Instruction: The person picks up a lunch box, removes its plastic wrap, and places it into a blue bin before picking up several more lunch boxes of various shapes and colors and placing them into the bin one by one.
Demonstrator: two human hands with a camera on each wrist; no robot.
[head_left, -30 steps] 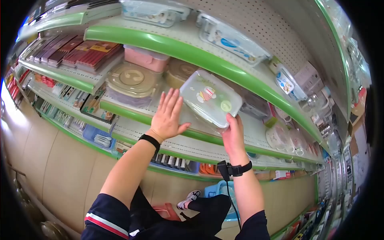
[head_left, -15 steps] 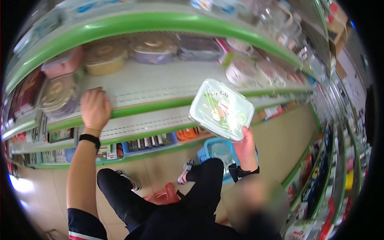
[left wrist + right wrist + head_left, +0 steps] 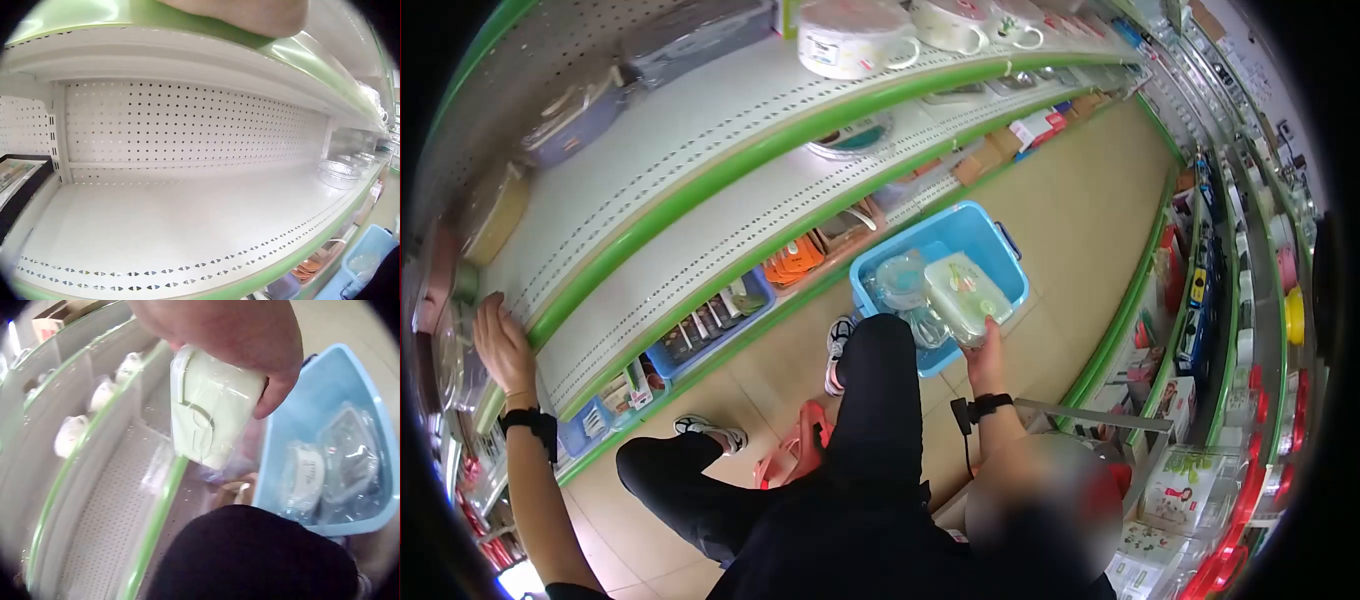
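In the head view, a plastic-wrapped, pale green lunch box (image 3: pixel 967 292) is held by one end in the right hand (image 3: pixel 986 362), over the blue basket (image 3: pixel 985 225) on the floor. The right wrist view shows that hand (image 3: pixel 231 331) gripping the box (image 3: pixel 212 406) beside the basket (image 3: pixel 342 369), where a wrapped white item (image 3: pixel 306 475) and a clear container (image 3: pixel 353 453) lie. At the far left, the left hand (image 3: pixel 503 350) rests on the green shelf edge, holding nothing; part of it (image 3: pixel 250 14) shows atop the left wrist view.
White cups (image 3: pixel 855 40) and wrapped food containers (image 3: pixel 575 115) stand on the upper shelf. Blue bins (image 3: pixel 710 330) line the bottom shelf. A red basket (image 3: pixel 798 450) sits between the feet, and a stocked shelf (image 3: pixel 1190 300) runs along the right.
The right hand has carried the lunch box down from the shelf to above the blue basket. The left hand has moved left along the shelf edge, while the head view has swung toward the floor.
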